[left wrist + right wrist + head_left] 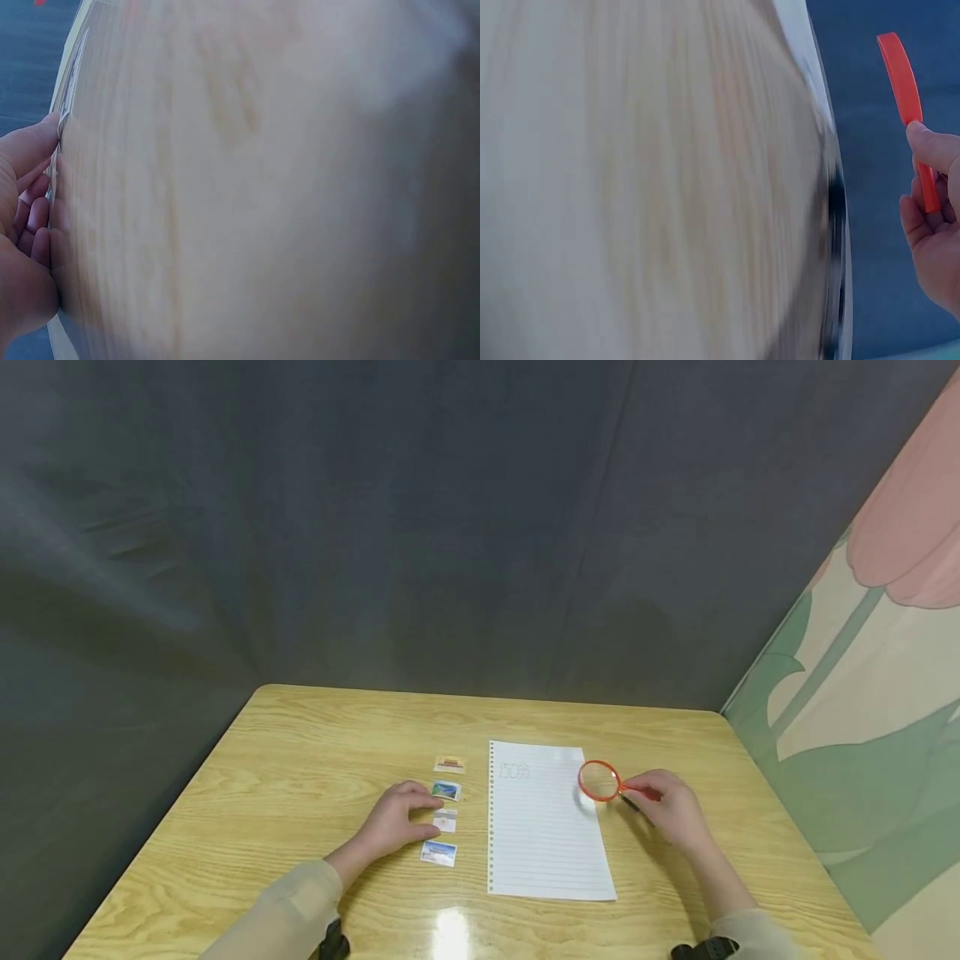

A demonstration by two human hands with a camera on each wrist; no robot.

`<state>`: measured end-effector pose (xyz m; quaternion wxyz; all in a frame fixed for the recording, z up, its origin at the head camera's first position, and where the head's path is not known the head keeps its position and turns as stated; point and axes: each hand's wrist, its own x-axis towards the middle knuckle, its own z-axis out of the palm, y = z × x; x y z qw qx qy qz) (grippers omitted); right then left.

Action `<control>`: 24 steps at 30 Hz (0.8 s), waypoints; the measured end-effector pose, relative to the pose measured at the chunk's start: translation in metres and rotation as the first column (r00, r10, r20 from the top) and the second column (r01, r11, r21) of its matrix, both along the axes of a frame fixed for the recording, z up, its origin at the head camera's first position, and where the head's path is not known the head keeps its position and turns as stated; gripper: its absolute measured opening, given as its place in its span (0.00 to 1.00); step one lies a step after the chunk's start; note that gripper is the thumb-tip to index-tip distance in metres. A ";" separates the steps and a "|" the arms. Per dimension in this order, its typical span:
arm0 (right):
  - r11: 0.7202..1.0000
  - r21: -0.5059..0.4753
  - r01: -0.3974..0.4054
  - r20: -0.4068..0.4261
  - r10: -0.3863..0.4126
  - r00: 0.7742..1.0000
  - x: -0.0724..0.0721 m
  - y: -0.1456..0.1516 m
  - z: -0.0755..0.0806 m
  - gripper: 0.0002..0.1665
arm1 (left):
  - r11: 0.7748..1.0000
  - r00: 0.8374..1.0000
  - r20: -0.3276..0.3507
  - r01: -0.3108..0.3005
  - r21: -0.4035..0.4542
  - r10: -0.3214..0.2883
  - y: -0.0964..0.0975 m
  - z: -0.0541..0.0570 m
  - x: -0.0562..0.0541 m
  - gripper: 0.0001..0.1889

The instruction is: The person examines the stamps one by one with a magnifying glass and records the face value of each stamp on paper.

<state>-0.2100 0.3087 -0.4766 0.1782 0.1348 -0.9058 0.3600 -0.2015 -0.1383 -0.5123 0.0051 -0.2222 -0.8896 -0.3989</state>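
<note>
Several small stamp-like picture cards stand in a column at the table's middle. My left hand [392, 820] rests beside them, thumb and fingers spread at the left edge of a pale card [447, 821]. Above that one lies a blue-green card [447, 790], and below it a light blue card [438, 853]. In the left wrist view the thumb [34, 146] is close to a card's edge. My right hand [670, 806] grips the handle of a red magnifying glass [599, 781], its lens raised above the right edge of a lined sheet [547, 852].
A yellowish card [449, 765] tops the column. Handwriting [514, 771] marks the sheet's upper left. A dark, thin, pen-like thing [629, 803] lies partly hidden beside the right hand. The wooden table [337, 727] meets a dark curtain [420, 527] behind and a flowered cloth [885, 760] at right.
</note>
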 end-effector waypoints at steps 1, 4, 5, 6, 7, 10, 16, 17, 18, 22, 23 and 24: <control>1.000 0.000 -0.020 -0.015 0.020 1.000 -0.002 -0.008 0.000 0.09 | 1.000 1.000 0.000 0.000 0.001 0.000 0.000 0.000 0.000 0.19; 0.996 -0.024 -0.087 -0.036 0.086 0.996 -0.007 -0.033 0.000 0.11 | 1.000 1.000 0.004 -0.002 -0.001 0.002 0.000 0.000 0.000 0.20; 0.994 -0.032 -0.106 -0.039 0.105 0.994 -0.009 -0.040 0.000 0.11 | 1.000 1.000 0.001 -0.002 -0.004 0.002 0.000 0.000 0.000 0.20; 0.991 -0.042 -0.125 -0.041 0.124 0.991 -0.010 -0.048 -0.001 0.11 | 1.000 1.000 -0.001 -0.002 -0.006 0.002 0.000 0.000 0.000 0.20; 0.988 -0.051 -0.144 -0.044 0.142 0.989 -0.011 -0.055 -0.002 0.12 | 1.000 1.000 0.000 -0.002 -0.007 0.002 0.000 0.000 0.000 0.20; 0.976 -0.072 -0.204 -0.069 0.200 0.977 -0.015 -0.076 -0.006 0.12 | 1.000 1.000 -0.005 0.000 -0.009 0.000 0.000 0.000 0.000 0.19; 0.952 -0.073 -0.296 -0.065 0.292 0.954 -0.019 -0.111 -0.016 0.12 | 1.000 1.000 0.016 -0.004 -0.008 0.004 0.000 -0.001 -0.001 0.19; 0.949 -0.070 -0.307 -0.060 0.304 0.951 -0.020 -0.116 -0.017 0.12 | 1.000 1.000 0.013 -0.004 -0.009 0.004 0.000 -0.001 -0.001 0.19; 0.946 -0.067 -0.316 -0.052 0.313 0.948 -0.020 -0.121 -0.018 0.12 | 1.000 1.000 0.008 -0.004 -0.010 0.004 0.000 -0.001 -0.002 0.19; 0.924 -0.054 -0.378 -0.042 0.376 0.926 -0.020 -0.140 -0.018 0.11 | 1.000 1.000 -0.015 -0.005 -0.017 0.005 0.000 -0.001 -0.002 0.18; 0.919 -0.050 -0.392 -0.038 0.391 0.920 -0.020 -0.145 -0.017 0.10 | 1.000 1.000 -0.011 -0.009 -0.015 0.009 0.000 -0.001 -0.002 0.18; 0.914 -0.045 -0.402 -0.030 0.401 0.915 -0.019 -0.149 -0.017 0.10 | 1.000 1.000 -0.015 -0.010 -0.018 0.010 0.000 -0.001 -0.002 0.17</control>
